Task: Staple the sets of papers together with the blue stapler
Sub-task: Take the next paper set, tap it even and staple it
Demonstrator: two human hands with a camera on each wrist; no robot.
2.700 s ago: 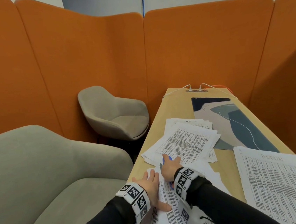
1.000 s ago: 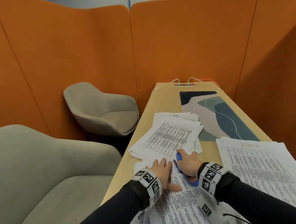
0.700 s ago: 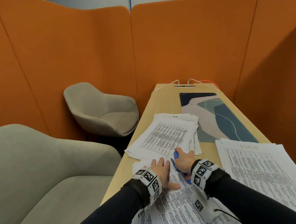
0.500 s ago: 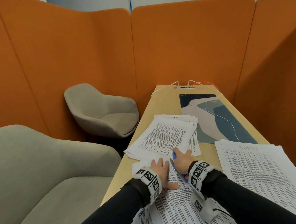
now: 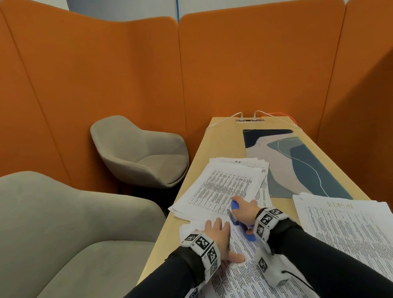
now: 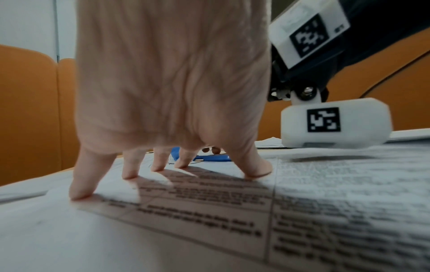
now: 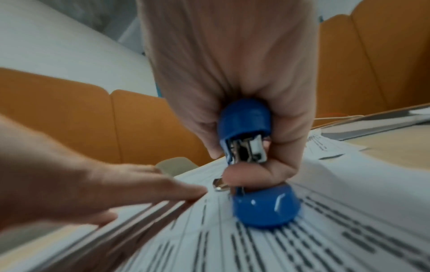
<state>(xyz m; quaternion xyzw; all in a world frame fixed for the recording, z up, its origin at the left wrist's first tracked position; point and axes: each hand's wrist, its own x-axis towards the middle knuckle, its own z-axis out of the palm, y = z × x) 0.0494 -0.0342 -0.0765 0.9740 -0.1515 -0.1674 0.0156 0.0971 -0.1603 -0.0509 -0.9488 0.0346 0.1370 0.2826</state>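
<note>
The left hand (image 5: 218, 235) lies flat, pinning the paper set (image 5: 248, 286) steady, while the right hand (image 5: 244, 213) grip wraps the blue stapler (image 7: 246, 128) at its corner.

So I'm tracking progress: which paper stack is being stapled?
The nearest printed paper set, under both hands; the blue stapler sits on it, unlike the other stacks.

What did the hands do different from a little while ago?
Not much. The right hand kept its grip on the blue stapler and edged it slightly left and farther up the printed sheets, closer to the left hand. That hand stayed pressed flat on those sheets throughout. The other paper stacks on the table stayed put.
</note>
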